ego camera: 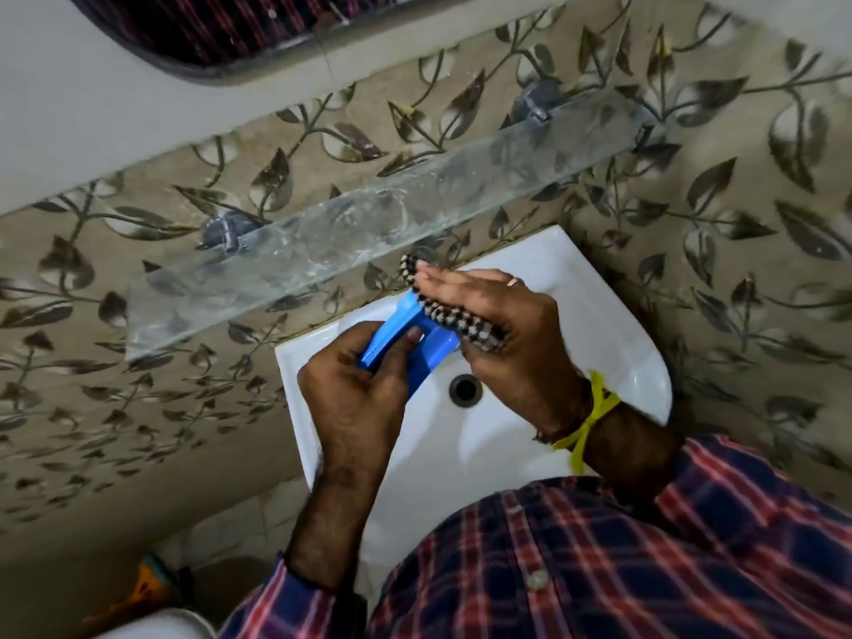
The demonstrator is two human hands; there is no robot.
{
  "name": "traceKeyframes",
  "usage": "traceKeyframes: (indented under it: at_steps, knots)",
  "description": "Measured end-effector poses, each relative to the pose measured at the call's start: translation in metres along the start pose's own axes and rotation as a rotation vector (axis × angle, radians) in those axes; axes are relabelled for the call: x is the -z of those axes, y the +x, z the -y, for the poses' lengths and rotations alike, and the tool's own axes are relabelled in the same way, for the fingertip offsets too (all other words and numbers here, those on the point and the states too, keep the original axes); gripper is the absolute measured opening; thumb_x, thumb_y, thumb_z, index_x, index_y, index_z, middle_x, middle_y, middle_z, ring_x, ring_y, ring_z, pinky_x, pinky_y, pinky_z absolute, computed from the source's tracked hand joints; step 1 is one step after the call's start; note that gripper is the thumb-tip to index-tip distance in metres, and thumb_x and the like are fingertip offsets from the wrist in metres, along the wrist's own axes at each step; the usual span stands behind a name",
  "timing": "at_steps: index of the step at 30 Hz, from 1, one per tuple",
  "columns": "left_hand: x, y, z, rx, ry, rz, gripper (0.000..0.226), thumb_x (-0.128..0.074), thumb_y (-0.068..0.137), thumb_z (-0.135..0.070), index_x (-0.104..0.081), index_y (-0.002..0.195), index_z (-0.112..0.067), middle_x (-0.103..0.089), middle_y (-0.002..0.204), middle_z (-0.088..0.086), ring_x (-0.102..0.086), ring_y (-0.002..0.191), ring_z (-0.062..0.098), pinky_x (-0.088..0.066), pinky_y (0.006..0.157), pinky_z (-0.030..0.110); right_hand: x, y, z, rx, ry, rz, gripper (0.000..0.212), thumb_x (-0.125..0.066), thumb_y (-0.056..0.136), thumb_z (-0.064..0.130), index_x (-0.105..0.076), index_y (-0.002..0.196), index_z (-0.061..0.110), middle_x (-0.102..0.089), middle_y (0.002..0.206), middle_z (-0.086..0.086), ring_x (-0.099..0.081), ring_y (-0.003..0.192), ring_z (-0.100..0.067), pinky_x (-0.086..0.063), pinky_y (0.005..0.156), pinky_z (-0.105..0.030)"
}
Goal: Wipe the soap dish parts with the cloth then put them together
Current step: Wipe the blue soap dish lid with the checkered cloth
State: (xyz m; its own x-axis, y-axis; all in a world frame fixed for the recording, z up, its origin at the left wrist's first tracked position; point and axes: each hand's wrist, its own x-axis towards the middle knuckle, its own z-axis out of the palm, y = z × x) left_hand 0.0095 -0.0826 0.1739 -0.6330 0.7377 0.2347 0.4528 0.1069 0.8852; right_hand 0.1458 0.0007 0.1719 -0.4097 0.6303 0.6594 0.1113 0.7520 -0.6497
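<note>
Over the white sink [613,343] I hold a blue plastic soap dish part [401,334]. My left hand [359,398] grips it from below, thumb on its upper face. My right hand [502,334] lies flat over the part's right end and presses a black-and-white checked cloth [452,315] against it. The cloth sticks out past my fingertips at the top. Most of the cloth and the right end of the blue part are hidden under my right hand. Whether one dish part or two are held I cannot tell.
A glass shelf [350,232] on two brackets runs along the leaf-patterned tiled wall above the sink. The drain [464,390] lies below my hands. A mirror edge [193,53] shows at top left. Something orange [147,588] sits on the floor at bottom left.
</note>
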Motion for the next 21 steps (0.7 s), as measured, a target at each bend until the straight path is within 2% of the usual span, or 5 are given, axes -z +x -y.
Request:
traceKeyframes:
  at_steps: [10, 14, 16, 18, 21]
  knots:
    - [-0.009, -0.010, 0.000, -0.008, -0.075, -0.059, 0.005, -0.082, 0.083, -0.015, -0.077, 0.082, -0.013, -0.069, 0.065, 0.005, -0.057, 0.056, 0.007, -0.047, 0.054, 0.019, -0.001, -0.009, -0.006, -0.135, 0.037, -0.111, 0.047, -0.068, 0.079, -0.020, -0.067, 0.122, -0.002, -0.069, 0.125, -0.012, -0.067, 0.117, -0.019, -0.054, 0.100, -0.040]
    - [-0.011, -0.010, -0.001, -0.029, -0.119, -0.096, 0.012, -0.081, 0.083, -0.014, -0.073, 0.077, -0.020, -0.066, 0.062, 0.004, -0.055, 0.057, 0.005, -0.047, 0.053, 0.022, -0.003, -0.016, -0.006, -0.214, 0.059, -0.162, 0.041, -0.070, 0.082, -0.014, -0.066, 0.122, -0.004, -0.071, 0.122, -0.014, -0.069, 0.112, -0.022, -0.056, 0.096, -0.045]
    - [-0.015, -0.010, 0.002, 0.005, -0.114, -0.043, 0.017, -0.080, 0.085, -0.015, -0.070, 0.073, -0.012, -0.064, 0.063, 0.010, -0.055, 0.056, 0.010, -0.046, 0.053, 0.029, -0.004, -0.016, -0.007, -0.252, 0.049, -0.177, 0.039, -0.068, 0.082, -0.016, -0.068, 0.120, -0.004, -0.072, 0.118, -0.015, -0.072, 0.106, -0.025, -0.058, 0.092, -0.047]
    - [-0.020, -0.012, 0.004, 0.046, -0.058, 0.090, 0.017, -0.080, 0.086, -0.019, -0.071, 0.076, -0.008, -0.067, 0.064, 0.009, -0.061, 0.057, 0.019, -0.049, 0.054, 0.033, -0.001, -0.012, -0.007, -0.201, -0.028, -0.149, 0.044, -0.060, 0.076, -0.020, -0.071, 0.115, -0.003, -0.074, 0.114, -0.014, -0.072, 0.102, -0.028, -0.058, 0.089, -0.049]
    - [-0.023, -0.010, 0.001, 0.099, -0.027, 0.170, 0.014, -0.081, 0.082, -0.017, -0.070, 0.080, -0.025, -0.073, 0.070, -0.006, -0.070, 0.066, 0.015, -0.060, 0.061, 0.038, 0.003, -0.001, -0.001, 0.051, -0.142, 0.013, 0.052, -0.052, 0.068, -0.014, -0.072, 0.114, -0.001, -0.073, 0.117, -0.013, -0.068, 0.109, -0.030, -0.054, 0.095, -0.047]
